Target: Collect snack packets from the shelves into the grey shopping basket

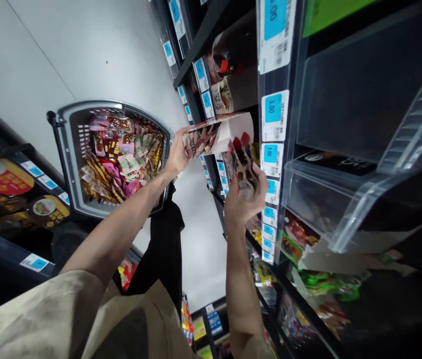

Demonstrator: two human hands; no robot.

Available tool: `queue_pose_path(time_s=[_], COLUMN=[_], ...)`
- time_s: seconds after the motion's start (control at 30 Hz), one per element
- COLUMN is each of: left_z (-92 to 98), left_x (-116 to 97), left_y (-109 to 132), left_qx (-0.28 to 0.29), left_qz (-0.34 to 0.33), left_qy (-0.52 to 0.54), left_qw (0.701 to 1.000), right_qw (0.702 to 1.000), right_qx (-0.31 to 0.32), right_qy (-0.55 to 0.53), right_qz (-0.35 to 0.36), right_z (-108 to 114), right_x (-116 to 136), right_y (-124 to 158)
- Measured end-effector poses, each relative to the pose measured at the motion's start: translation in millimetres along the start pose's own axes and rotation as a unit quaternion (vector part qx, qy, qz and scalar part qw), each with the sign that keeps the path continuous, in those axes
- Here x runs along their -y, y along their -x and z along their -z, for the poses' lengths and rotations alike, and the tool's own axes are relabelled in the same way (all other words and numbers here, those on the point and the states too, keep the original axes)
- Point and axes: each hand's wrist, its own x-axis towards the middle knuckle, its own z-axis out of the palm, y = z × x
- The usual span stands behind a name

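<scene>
My left hand [178,155] is closed on the near end of an open white cardboard box [229,135]. Several small snack packets [204,139] stand inside the box, towards my left hand; its other end shows bare white card. My right hand [246,199] grips a few dark-and-red snack packets [241,162] just below the box, fingers and thumb wrapped round their lower part. To the left of my left hand, a grey shopping basket [69,154] holds a heap of mixed snack packets [124,159], pink, brown and white.
Price labels [274,115] line the shelf edge right of my hands. Clear plastic bins [330,199] sit on that shelf. Packaged food [3,179] fills a shelf at the left. Grey floor [121,50] shows between the shelves.
</scene>
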Motion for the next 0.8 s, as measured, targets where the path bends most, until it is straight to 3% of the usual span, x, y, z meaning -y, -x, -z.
queue_pose_path(time_s=[0.1, 0.23, 0.43, 0.53, 0.63, 0.8], left_z=[-2.7, -8.4, -15.5, -19.7, -28.4, -56.0], left_x=[-1.6, -3.9, -8.9, -7.4, -6.3, -13.2], left_y=[-1.1, -5.0, -9.3, -9.3, -12.5, -33.1], left_qx=[0.0, 0.01, 0.014, 0.024, 0.026, 0.025], left_qz=[-0.002, -0.003, 0.004, 0.004, 0.01, 0.005], left_qy=[0.002, 0.004, 0.004, 0.013, 0.018, 0.015], left_qw=[1.0, 1.0, 1.0, 1.0, 0.999, 1.0], right_qw=[0.996, 0.967, 0.929, 0.919, 0.914, 0.917], right_qx=[0.067, 0.174, 0.237, 0.268, 0.298, 0.302], right_qy=[0.061, 0.178, 0.279, 0.286, 0.26, 0.225], right_qz=[-0.012, -0.051, -0.048, -0.044, -0.089, -0.135], right_z=[-23.9, -55.4, -81.6, -94.4, -110.8, -118.7], right_x=[1.0, 1.8, 7.7, -3.0, -21.9, -45.2], right_y=[-20.6, -57.0, -80.9, -84.0, -97.3, -120.1])
